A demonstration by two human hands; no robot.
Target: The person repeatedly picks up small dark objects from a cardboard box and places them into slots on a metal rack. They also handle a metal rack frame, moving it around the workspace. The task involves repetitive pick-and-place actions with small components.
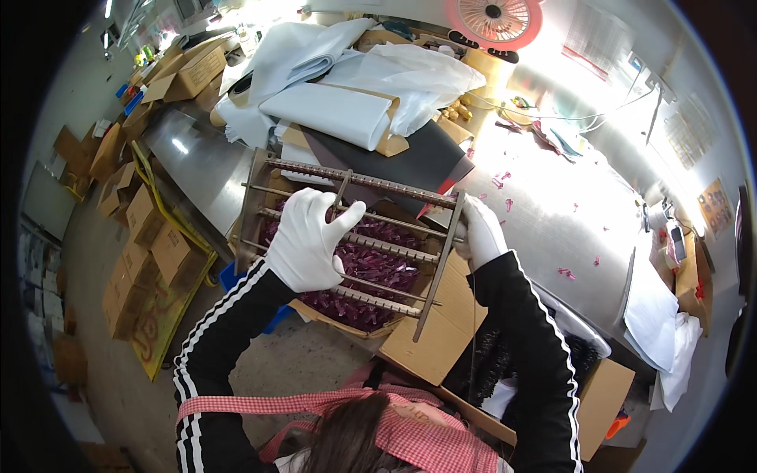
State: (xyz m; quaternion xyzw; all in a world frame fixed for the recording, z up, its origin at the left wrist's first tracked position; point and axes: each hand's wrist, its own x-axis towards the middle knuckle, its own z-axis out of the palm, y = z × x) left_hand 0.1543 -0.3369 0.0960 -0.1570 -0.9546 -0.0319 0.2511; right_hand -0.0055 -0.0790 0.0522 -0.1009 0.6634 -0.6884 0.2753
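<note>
The gloved fingers (347, 217) of the left hand (310, 240) are being spread flat over the middle bars of a metal rack (347, 236). The right hand (479, 231) is being wrapped around the rack's right side rail, fingers curled shut on it. The rack is being held tilted over an open cardboard box (441, 331) of purple pieces (371, 268), beside a steel table (544, 229).
</note>
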